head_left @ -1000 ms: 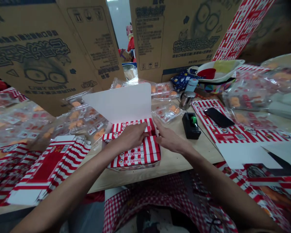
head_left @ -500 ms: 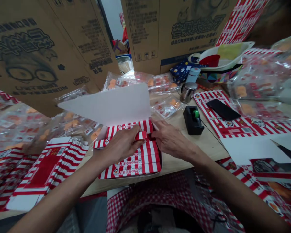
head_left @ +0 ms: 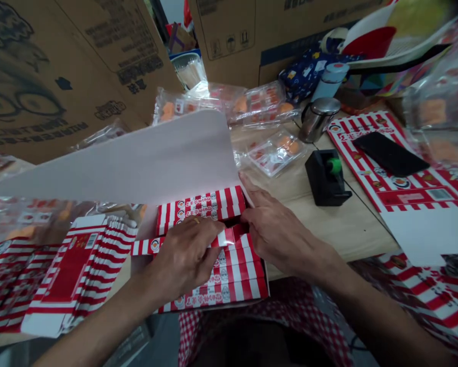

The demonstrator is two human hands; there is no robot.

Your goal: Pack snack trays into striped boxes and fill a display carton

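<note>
In front of me an open carton [head_left: 183,158] with a raised white lid holds several red-and-white striped small boxes [head_left: 209,285] lined up in rows. My left hand [head_left: 188,250] is closed on one striped small box [head_left: 229,237], which sits a little tilted above a dark gap between the others; its left end juts past the carton's side. My right hand [head_left: 274,224] is at the carton's right wall, its index finger stretched along the edge and the other fingers curled by the box's right end. Those curled fingertips are partly hidden.
Stacked striped flat cartons [head_left: 79,270] lie at left. Clear packets [head_left: 276,153] with orange pieces spread behind and at both sides. At right stand a black tape dispenser [head_left: 326,181], a metal cup [head_left: 318,120] and a phone [head_left: 391,153] on a striped sheet. Large cardboard boxes [head_left: 110,66] wall the back.
The view has moved closer to the carton. Both hands stay at the same striped box, and my right index finger now lies stretched along the carton's edge.
</note>
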